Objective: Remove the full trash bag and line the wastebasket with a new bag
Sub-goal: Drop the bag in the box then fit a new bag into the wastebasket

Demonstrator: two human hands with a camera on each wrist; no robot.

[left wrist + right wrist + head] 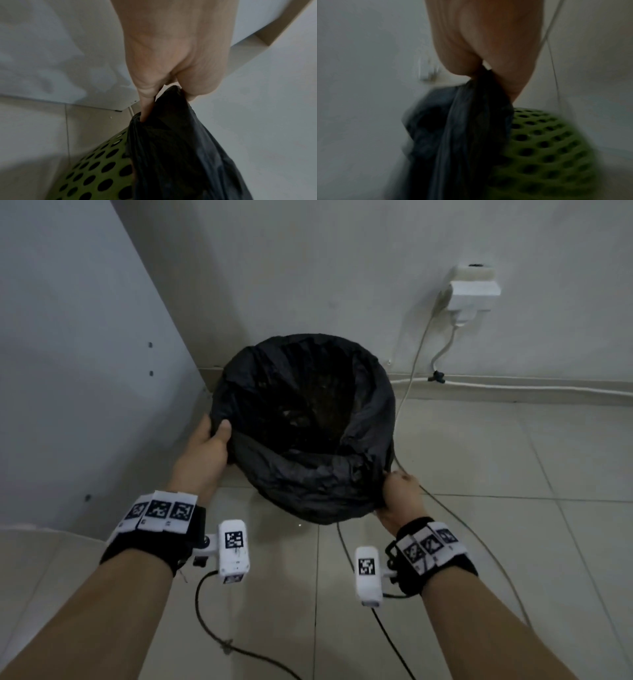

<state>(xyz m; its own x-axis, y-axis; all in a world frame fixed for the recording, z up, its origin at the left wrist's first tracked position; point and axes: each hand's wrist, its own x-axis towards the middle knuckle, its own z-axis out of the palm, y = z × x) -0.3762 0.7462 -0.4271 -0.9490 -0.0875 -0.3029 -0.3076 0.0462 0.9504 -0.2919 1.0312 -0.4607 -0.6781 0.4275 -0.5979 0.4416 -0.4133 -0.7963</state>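
A black trash bag (308,481) lines a green perforated wastebasket (96,170) that stands on the tiled floor in a corner. The bag's mouth is open and folded over the rim, with dark rubbish dimly visible inside. My left hand (209,436) pinches the bag's edge (171,121) at the left rim. My right hand (399,494) grips bunched bag plastic (476,115) at the near right rim, above the green basket wall (544,146). The right wrist view is blurred.
A white cabinet panel (68,371) stands close on the left. The wall behind carries a socket with plugs (469,292); cables (455,508) trail over the floor tiles by the basket's right side and toward me.
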